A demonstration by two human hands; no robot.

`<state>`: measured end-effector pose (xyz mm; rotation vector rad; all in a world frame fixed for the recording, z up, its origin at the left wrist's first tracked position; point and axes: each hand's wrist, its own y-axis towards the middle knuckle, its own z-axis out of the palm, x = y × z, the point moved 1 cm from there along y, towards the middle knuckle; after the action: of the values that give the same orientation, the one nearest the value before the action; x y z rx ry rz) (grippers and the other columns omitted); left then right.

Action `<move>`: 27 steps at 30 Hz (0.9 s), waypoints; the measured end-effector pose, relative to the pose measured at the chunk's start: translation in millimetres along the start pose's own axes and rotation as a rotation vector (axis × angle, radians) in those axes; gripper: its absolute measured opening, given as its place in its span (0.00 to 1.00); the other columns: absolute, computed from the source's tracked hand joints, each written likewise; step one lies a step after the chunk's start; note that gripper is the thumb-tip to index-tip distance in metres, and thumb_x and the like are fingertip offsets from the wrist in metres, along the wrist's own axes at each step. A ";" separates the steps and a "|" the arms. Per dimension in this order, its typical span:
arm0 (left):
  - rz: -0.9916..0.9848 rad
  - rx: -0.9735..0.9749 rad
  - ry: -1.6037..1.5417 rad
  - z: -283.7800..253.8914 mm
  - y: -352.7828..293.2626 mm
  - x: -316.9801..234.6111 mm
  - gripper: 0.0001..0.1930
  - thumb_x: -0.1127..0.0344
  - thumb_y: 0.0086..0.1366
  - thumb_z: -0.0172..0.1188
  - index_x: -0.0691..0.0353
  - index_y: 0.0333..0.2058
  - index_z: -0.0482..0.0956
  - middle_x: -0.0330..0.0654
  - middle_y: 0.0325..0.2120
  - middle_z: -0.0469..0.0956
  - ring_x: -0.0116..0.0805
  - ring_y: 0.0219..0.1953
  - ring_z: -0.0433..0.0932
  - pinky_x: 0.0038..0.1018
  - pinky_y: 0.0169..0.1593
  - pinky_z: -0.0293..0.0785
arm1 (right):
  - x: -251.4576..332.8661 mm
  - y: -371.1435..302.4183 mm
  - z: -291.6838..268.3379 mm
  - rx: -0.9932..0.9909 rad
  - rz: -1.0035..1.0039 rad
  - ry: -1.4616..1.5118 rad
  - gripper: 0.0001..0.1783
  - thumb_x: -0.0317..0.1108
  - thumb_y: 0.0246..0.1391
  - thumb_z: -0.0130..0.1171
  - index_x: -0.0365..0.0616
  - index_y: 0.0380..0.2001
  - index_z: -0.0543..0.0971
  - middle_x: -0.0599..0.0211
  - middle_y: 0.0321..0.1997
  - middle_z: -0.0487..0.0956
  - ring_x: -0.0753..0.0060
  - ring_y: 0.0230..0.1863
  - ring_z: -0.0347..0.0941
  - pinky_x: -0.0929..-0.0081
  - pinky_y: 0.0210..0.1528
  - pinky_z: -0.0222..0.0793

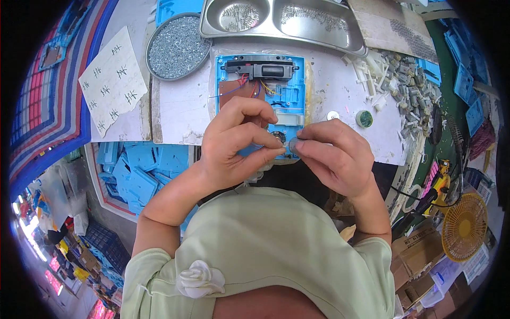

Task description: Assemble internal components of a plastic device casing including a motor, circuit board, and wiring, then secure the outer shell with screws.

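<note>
Both hands meet over the near end of a blue plastic casing (299,101) lying on the table. My left hand (234,139) has thumb and forefinger pinched close to a small dark round part (278,136); whether it grips that part or only hovers at it I cannot tell. Between the thumb and fingers of my right hand (337,154) is a small greyish disc (294,144), held on edge near the left fingertips. Inside the casing sit a black module (273,71), a brown board (229,89) and thin red, blue and yellow wires. My left hand covers part of the board.
A round tray of screws (179,47) and a steel tray with small springs (271,33) stand at the back. Plastic pieces (411,95) are heaped right, near a green roll (364,118). Blue panels (135,170) fill a box at left; a yellow fan (464,227) is lower right.
</note>
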<state>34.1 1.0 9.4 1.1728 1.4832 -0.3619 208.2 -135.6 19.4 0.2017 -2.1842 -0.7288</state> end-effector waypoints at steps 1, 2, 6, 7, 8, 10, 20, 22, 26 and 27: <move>-0.001 0.010 -0.002 -0.9 0.5 0.5 0.10 0.78 0.52 0.74 0.62 0.32 0.84 0.47 0.43 0.75 0.35 0.37 0.75 0.28 0.38 0.74 | -0.8 -0.7 0.6 -0.008 0.001 0.003 0.24 0.19 0.36 0.73 0.44 0.41 0.82 0.61 0.37 0.82 0.61 0.29 0.78 0.71 0.28 0.74; -0.003 0.019 -0.004 -1.8 1.0 1.5 0.10 0.77 0.52 0.74 0.62 0.32 0.84 0.47 0.43 0.75 0.35 0.36 0.75 0.28 0.38 0.74 | -1.5 -1.5 0.7 -0.007 0.006 0.000 0.24 0.19 0.36 0.73 0.44 0.41 0.82 0.60 0.37 0.82 0.61 0.29 0.78 0.71 0.29 0.75; -0.008 0.115 -0.001 -11.8 4.5 5.1 0.13 0.80 0.49 0.74 0.63 0.35 0.84 0.47 0.46 0.72 0.34 0.41 0.75 0.26 0.40 0.74 | -5.6 -6.2 -0.7 -0.016 0.028 -0.012 0.24 0.18 0.37 0.72 0.43 0.42 0.82 0.58 0.39 0.83 0.60 0.31 0.80 0.70 0.30 0.75; -0.002 0.099 0.064 -13.0 8.2 3.4 0.13 0.79 0.49 0.74 0.62 0.35 0.84 0.47 0.46 0.72 0.35 0.41 0.75 0.28 0.42 0.73 | -6.8 -7.6 -2.3 -0.022 0.034 -0.015 0.24 0.18 0.37 0.72 0.42 0.42 0.82 0.57 0.39 0.83 0.60 0.32 0.80 0.70 0.31 0.76; 0.006 0.078 0.131 -15.5 13.0 1.4 0.13 0.78 0.49 0.74 0.61 0.35 0.84 0.47 0.46 0.72 0.36 0.41 0.75 0.30 0.43 0.73 | -8.3 -7.5 -5.6 -0.030 0.051 -0.047 0.23 0.18 0.38 0.72 0.42 0.42 0.82 0.57 0.40 0.83 0.60 0.33 0.80 0.70 0.32 0.76; 0.028 0.055 0.336 -17.9 24.6 0.0 0.14 0.76 0.48 0.73 0.59 0.36 0.84 0.45 0.45 0.73 0.38 0.42 0.74 0.34 0.46 0.71 | -11.9 -7.7 -16.3 -0.046 0.085 -0.112 0.22 0.17 0.40 0.72 0.41 0.42 0.82 0.56 0.41 0.84 0.60 0.34 0.81 0.71 0.35 0.77; 0.215 0.123 0.597 -27.7 31.8 26.3 0.16 0.72 0.45 0.74 0.52 0.36 0.88 0.37 0.37 0.76 0.39 0.39 0.73 0.35 0.44 0.67 | -40.7 4.6 0.6 -0.105 0.426 0.015 0.18 0.24 0.44 0.74 0.41 0.41 0.85 0.60 0.45 0.85 0.56 0.41 0.80 0.66 0.46 0.76; 0.204 0.054 0.591 -34.5 18.8 28.4 0.18 0.73 0.44 0.75 0.52 0.37 0.88 0.37 0.37 0.76 0.39 0.38 0.74 0.34 0.44 0.69 | -43.4 18.7 2.2 -0.030 0.278 -0.138 0.18 0.26 0.42 0.75 0.43 0.40 0.85 0.62 0.46 0.84 0.56 0.45 0.76 0.64 0.49 0.72; 0.155 -0.022 0.639 -38.4 1.1 30.9 0.19 0.73 0.44 0.75 0.54 0.38 0.89 0.37 0.36 0.79 0.37 0.38 0.75 0.34 0.45 0.69 | -46.4 23.4 8.8 0.042 0.281 -0.207 0.16 0.31 0.40 0.76 0.47 0.37 0.85 0.65 0.48 0.81 0.55 0.52 0.68 0.61 0.55 0.65; 0.165 -0.037 0.640 -36.5 0.5 31.2 0.18 0.73 0.44 0.75 0.55 0.38 0.89 0.36 0.36 0.80 0.36 0.38 0.76 0.34 0.45 0.69 | -45.9 23.6 8.7 0.063 0.301 -0.218 0.16 0.31 0.41 0.76 0.47 0.37 0.85 0.65 0.49 0.80 0.55 0.53 0.67 0.61 0.56 0.65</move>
<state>18.5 43.4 -6.8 1.4474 1.9037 0.1777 234.4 -95.4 -1.7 -0.1810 -2.3752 -0.5314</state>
